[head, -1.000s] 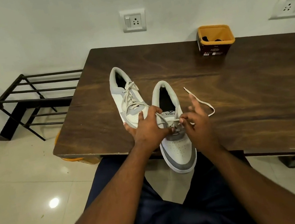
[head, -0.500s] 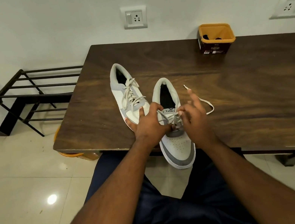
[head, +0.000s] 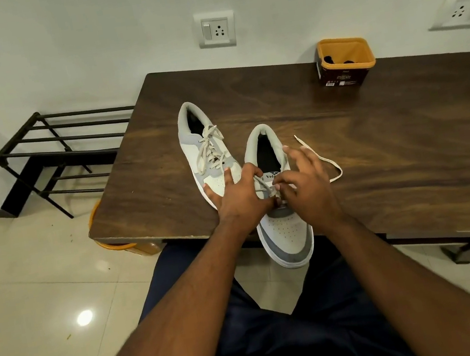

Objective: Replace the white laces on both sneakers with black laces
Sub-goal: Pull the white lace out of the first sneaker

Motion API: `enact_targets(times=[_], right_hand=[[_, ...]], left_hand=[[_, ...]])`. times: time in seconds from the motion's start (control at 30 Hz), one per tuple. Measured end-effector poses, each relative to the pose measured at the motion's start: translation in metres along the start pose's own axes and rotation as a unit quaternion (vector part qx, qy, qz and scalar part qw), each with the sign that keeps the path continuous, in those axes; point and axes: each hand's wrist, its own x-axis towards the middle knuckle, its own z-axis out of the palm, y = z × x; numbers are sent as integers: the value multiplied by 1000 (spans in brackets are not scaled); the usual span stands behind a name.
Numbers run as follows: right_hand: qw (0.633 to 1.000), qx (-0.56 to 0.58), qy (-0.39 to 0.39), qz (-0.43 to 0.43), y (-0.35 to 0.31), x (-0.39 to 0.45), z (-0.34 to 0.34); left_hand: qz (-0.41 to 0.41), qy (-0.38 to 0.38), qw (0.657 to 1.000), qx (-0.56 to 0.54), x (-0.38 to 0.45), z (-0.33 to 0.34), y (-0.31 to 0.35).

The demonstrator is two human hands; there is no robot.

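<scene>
Fingers have crept further up the near sneaker [head: 283,229], toward the tongue; a second ago the right hand [head: 308,190] sat lower over the eyelets, now its fingers are spread and lifted above the collar while thumb and forefinger seem to pinch the white lace [head: 267,188] at the crossing; the left hand [head: 240,198] holds the shoe's side, its grip curled onto the lace too, though exactly which strand it has I cannot tell. That sneaker sits at the counter [head: 410,147] edge with its toe hanging over toward the person's lap; one freed lace end [head: 323,162] trails across the wood to the right, much as it lay before. The far sneaker [head: 207,151] lies just beside it, fully laced in white and untouched. The yellow-rimmed tub [head: 345,64] at the back holds dark things, perhaps the black laces, but that is too small to tell. I'd judge the unlacing of the first shoe only partly done; everything else remains.
</scene>
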Motion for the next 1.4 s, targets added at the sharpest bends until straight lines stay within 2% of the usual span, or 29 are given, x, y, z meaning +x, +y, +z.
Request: enact_targets(times=[0.07,0.1,0.17,0.2,0.23,0.3,0.33,0.43,0.5,0.57,0.77,0.83,0.9,0.93,0.97,1.07,1.2,1.27,1.33,1.4], right_hand=[[987,106,81,87,4,0,-4],[964,162,134,166,13,1,-5],[881,253,230,325,32,6,-13],[852,266,255,371,39,8,-17],[850,251,258,384,44,8,-20],[892,175,232,346,37,5,-26],[923,144,205,292,29,3,-27],[988,77,43,128,4,7,-22],[995,-3,-74,70,-4,13,-14],[990,-43,-117,66,-6,18,-9],[995,36,24,85,5,15,-18],[971,111,125,169,20,18,-25],[923,159,243,254,43,23,-36],[905,159,275,283,54,27,-41],[901,152,268,304,63,28,-45],[936,115,128,308,67,25,-44],[968,194,-25,158,37,19,-41],[978,163,-103,76,23,21,-36],[980,129,-142,50,14,24,-28],[975,158,-118,102,10,26,-23]], left_hand=[[2,-3,1000,-1,-2,-2,1],[3,-8,1000,1,-3,-3,1],[4,-12,1000,6,-4,-4,3],[5,-13,1000,8,-4,-4,3],[4,-13,1000,9,-4,-4,3],[4,-12,1000,7,-3,-4,3],[3,-12,1000,7,-3,-4,3],[4,-6,1000,5,-3,-3,3],[2,-2,1000,12,-2,-1,2],[1,-3,1000,17,-1,-1,1],[-1,-11,1000,1,-3,-5,3],[-2,-15,1000,3,-3,-5,3],[-3,-17,1000,5,-3,-6,3],[-3,-19,1000,6,-3,-6,3],[-3,-24,1000,10,-3,-6,4],[1,-48,997,61,-1,-6,13],[42,-47,986,154,7,-8,27],[46,-58,981,176,11,-8,31],[40,-74,980,178,14,-9,34],[48,-64,986,145,15,-8,34]])
